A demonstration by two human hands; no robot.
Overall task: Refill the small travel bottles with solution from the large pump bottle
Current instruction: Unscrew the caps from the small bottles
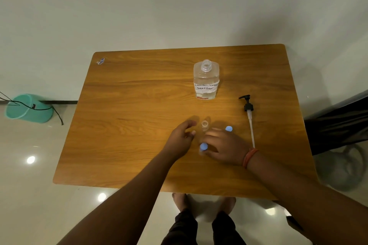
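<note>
Left hand (182, 135): fingers loosely spread, holding nothing. Just beyond its fingertips: uncapped small travel bottle (204, 126), upright. Right hand (223, 146): fingers blurred, grip cannot be told; blue-capped bottle (203, 147) at thumb. Beyond fingers: large bottle (206, 79), open. Right: blue cap (229, 129), pump (248, 113).

Brown wood-grain table (129, 125) bearing 1 clear uncapped large bottle with handwritten label (206, 80), 1 detached black pump head with long clear tube (249, 114), 1 small open clear travel bottle (205, 125), 2 blue-capped small bottles (203, 147).
</note>
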